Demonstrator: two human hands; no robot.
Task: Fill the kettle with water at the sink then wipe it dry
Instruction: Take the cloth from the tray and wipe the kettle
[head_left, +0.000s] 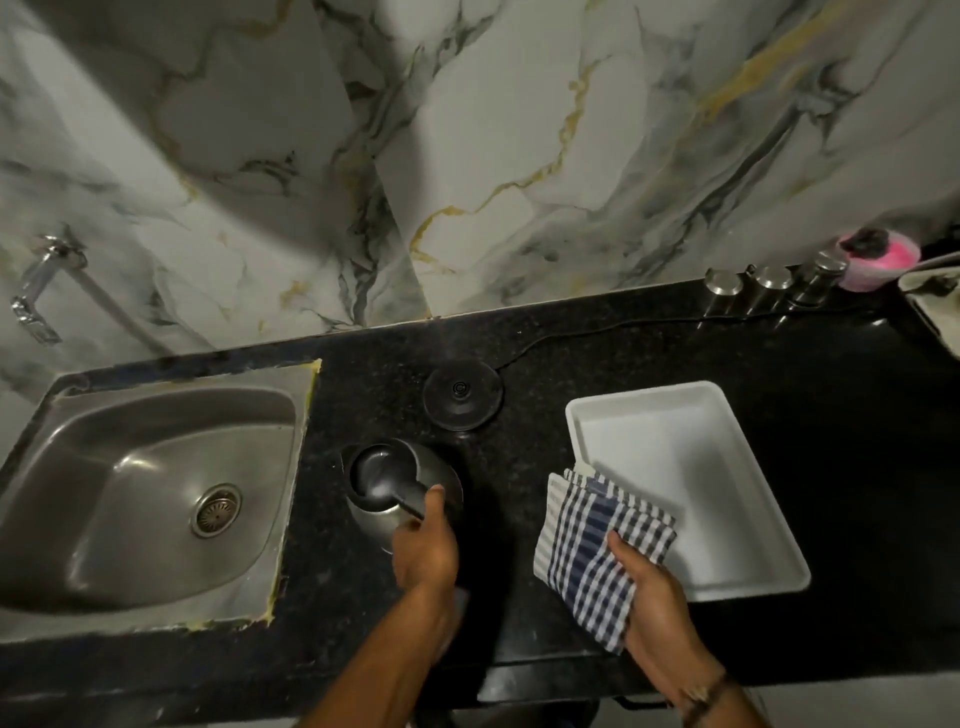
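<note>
black counter (675, 358), sink (156, 493) set in at the left. white tray (675, 467) at the right. steel kettle (400, 483), upright between sink and tray, gripped at its handle by the left hand (423, 551). checked cloth (597, 545), grasped by the right hand (654, 603), held just right of the kettle; wiping judged next, a short leftward reach.

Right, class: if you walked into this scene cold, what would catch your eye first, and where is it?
Probably the blue-and-white checked cloth, held in the right hand at the near left corner of the white tray. Next, the steel kettle, gripped by its handle in the left hand on the black counter, between the steel sink and the tray. Its round black base sits just behind it.
</note>
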